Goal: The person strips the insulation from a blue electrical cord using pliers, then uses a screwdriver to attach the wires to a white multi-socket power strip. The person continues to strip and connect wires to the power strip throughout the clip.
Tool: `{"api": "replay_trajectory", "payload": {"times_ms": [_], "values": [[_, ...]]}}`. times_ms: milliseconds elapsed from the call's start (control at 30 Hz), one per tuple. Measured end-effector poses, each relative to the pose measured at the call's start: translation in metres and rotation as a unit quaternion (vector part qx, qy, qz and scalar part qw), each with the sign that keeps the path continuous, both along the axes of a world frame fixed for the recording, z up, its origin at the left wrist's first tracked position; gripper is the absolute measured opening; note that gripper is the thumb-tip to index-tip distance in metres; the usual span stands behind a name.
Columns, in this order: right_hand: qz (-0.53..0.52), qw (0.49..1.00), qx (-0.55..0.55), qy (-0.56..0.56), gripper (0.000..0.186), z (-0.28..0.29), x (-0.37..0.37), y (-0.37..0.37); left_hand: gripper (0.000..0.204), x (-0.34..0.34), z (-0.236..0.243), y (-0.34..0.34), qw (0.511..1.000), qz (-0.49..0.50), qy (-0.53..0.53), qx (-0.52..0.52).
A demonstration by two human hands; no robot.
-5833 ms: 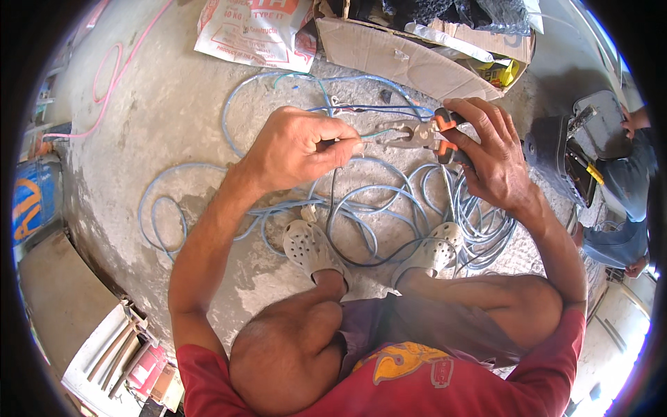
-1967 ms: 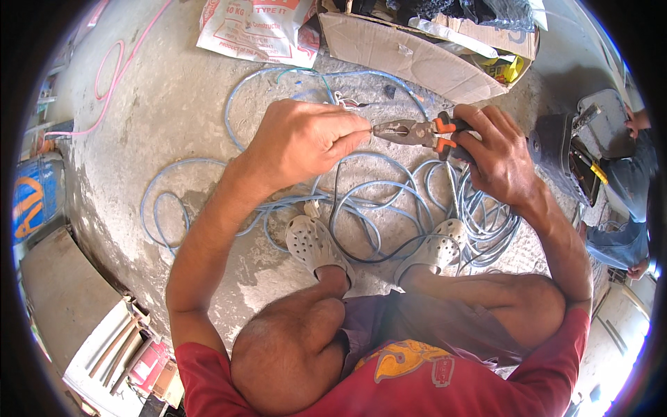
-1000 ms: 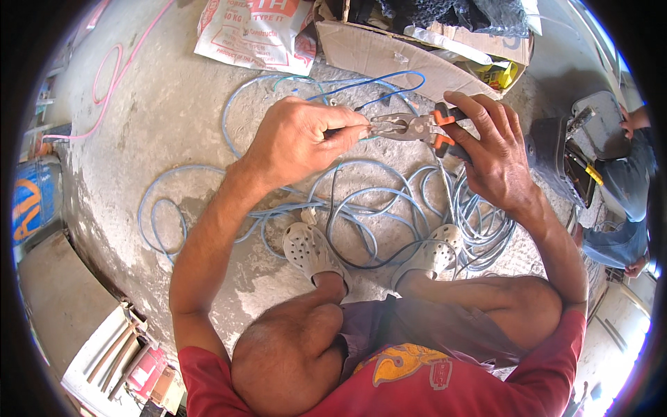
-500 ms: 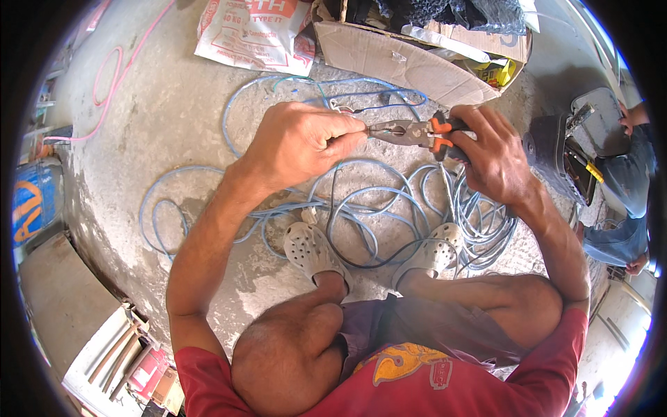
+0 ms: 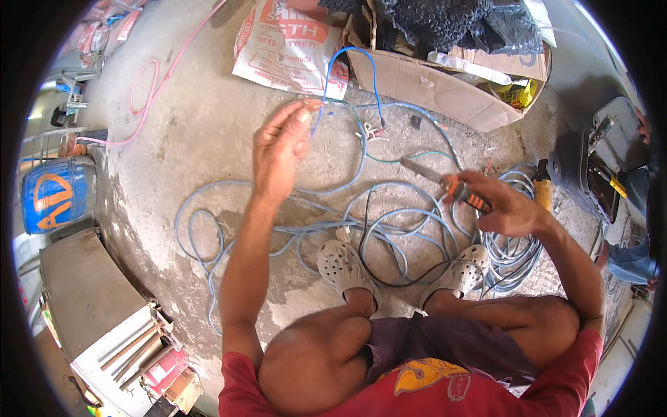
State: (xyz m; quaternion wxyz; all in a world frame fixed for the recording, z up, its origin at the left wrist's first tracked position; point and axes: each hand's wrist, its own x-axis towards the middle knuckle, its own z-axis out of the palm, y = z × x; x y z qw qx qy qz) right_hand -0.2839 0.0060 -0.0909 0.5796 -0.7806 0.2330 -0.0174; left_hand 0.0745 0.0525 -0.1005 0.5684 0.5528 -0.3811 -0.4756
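In the head view, the left hand (image 5: 280, 153) pinches a copper wire end (image 5: 314, 105) near an arching blue wire (image 5: 375, 73); too loose a pinch could let it slip or fray. The right hand (image 5: 506, 205) grips pliers (image 5: 425, 172) by the handles, nose apart from the wire; slack fingers could drop them. Coiled cable (image 5: 517, 257) lies just beside a perforated clog (image 5: 465, 270), so a shifting foot could snag it.

Cable loops (image 5: 326, 226) lie on floor (image 5: 160, 156) before the clogs (image 5: 340, 264); beyond, cement sack (image 5: 281, 62) left of carton (image 5: 431, 82). Drum (image 5: 59, 196) far left; toolbox (image 5: 568, 174) right.
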Motion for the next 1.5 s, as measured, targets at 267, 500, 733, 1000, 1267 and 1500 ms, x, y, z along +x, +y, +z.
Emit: {"api": "replay_trajectory", "payload": {"times_ms": [267, 500, 733, 1000, 1267, 1500], "values": [[-0.105, 0.944, -0.313, 0.019, 0.052, 0.038, 0.042, -0.007, 0.032, 0.001, 0.015, 0.005, 0.984, -0.117, 0.127, 0.044], [-0.124, 0.978, -0.17, -0.007, 0.056, 0.032, 0.023, -0.007, 0.027, -0.028, 0.022, -0.002, 0.984, -0.167, 0.041, 0.041], [0.037, 0.946, -0.081, 0.31, 0.04, -0.072, -0.04, 0.019, 0.023, 0.007, -0.018, 0.044, 0.925, -0.047, -0.376, -0.035], [-0.021, 0.918, -0.25, 0.306, 0.033, -0.154, -0.092, 0.114, 0.019, 0.025, 0.012, 0.069, 0.937, 0.007, -0.34, 0.081], [-0.259, 0.944, -0.142, 0.15, 0.022, -0.165, -0.13, 0.007, 0.022, 0.031, 0.03, 0.065, 0.94, 0.051, -0.313, 0.123], [-0.523, 0.789, -0.207, 0.248, 0.039, -0.188, -0.19, -0.164, 0.024, -0.004, 0.023, 0.056, 0.933, 0.036, -0.311, 0.176]]}}
